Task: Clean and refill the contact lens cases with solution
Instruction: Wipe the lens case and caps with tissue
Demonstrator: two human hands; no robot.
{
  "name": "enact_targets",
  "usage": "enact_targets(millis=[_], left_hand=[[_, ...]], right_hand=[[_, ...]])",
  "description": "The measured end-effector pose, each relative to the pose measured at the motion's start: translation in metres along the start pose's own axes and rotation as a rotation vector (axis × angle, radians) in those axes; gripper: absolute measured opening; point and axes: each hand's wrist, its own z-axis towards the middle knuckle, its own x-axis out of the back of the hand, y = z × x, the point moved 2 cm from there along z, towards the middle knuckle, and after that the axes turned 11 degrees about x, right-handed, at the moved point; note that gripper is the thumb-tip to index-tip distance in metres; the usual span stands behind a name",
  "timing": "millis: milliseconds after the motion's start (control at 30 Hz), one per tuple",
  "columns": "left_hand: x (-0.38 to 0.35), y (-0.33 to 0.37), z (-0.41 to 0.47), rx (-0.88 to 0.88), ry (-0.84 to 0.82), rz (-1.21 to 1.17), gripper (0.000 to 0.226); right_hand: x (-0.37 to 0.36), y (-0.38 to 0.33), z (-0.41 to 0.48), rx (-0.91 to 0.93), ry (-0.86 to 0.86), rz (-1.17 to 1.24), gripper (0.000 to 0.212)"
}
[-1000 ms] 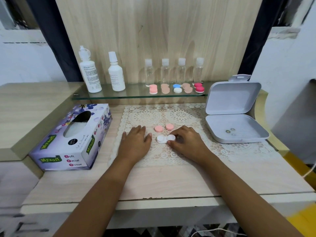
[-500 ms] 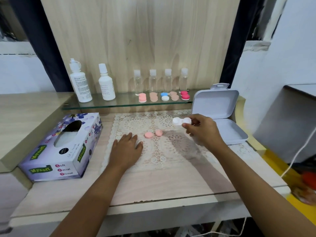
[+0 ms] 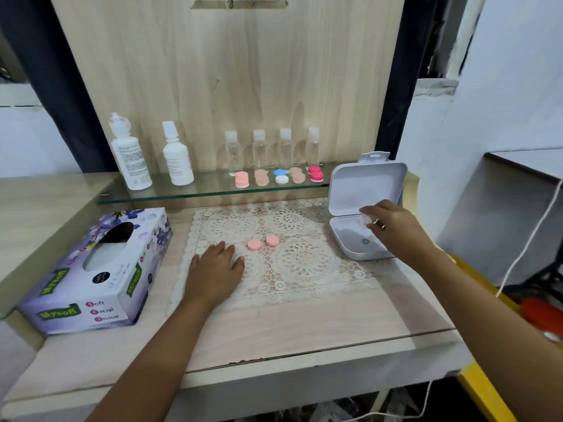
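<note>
Fingers [image 3: 373, 208] of the right hand [image 3: 396, 231] pinch a white lens case [image 3: 367, 219] over the open box [image 3: 350, 249]; left hand [image 3: 213, 269] lies flat.

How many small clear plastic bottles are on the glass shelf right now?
4. The small clear plastic bottles stand in one row on the glass shelf: leftmost, second, third, rightmost, nearest the open white plastic box. None looks hidden.
</note>
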Motion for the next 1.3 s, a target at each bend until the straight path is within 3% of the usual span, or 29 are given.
enact_targets(millis=[167, 400, 567, 733, 900, 1000, 1133, 1300], left_hand=[[0.000, 0.000, 0.000, -0.008, 0.022, -0.014, 0.049], [0.000, 0.000, 0.000, -0.009, 0.028, -0.020, 0.049], [0.000, -0.001, 0.001, -0.008, 0.020, -0.013, 0.050], [0.000, -0.001, 0.001, -0.010, 0.019, -0.007, 0.050], [0.000, -0.001, 0.000, -0.007, 0.016, -0.004, 0.050], [0.000, 0.000, 0.000, -0.008, 0.020, -0.007, 0.049], [0.001, 0.001, -0.001, -0.014, 0.028, 0.002, 0.049], [0.002, 0.001, -0.001, -0.012, 0.018, 0.002, 0.050]], right_hand=[[-0.002, 0.001, 0.005, 0.356, -0.187, -0.275, 0.050], [-0.004, 0.000, 0.014, 0.465, -0.232, -0.322, 0.060], [-0.014, 0.010, 0.010, 0.365, -0.173, -0.261, 0.065], [-0.008, -0.011, 0.016, 0.279, 0.098, -0.140, 0.033], [-0.012, -0.049, 0.023, 0.053, 0.327, 0.142, 0.029], [-0.028, -0.084, 0.024, -0.057, 0.235, 0.357, 0.031], [-0.060, -0.118, 0.020, -0.074, -0.006, 0.427, 0.034], [-0.089, -0.131, 0.007, -0.188, -0.038, 0.461, 0.032]])
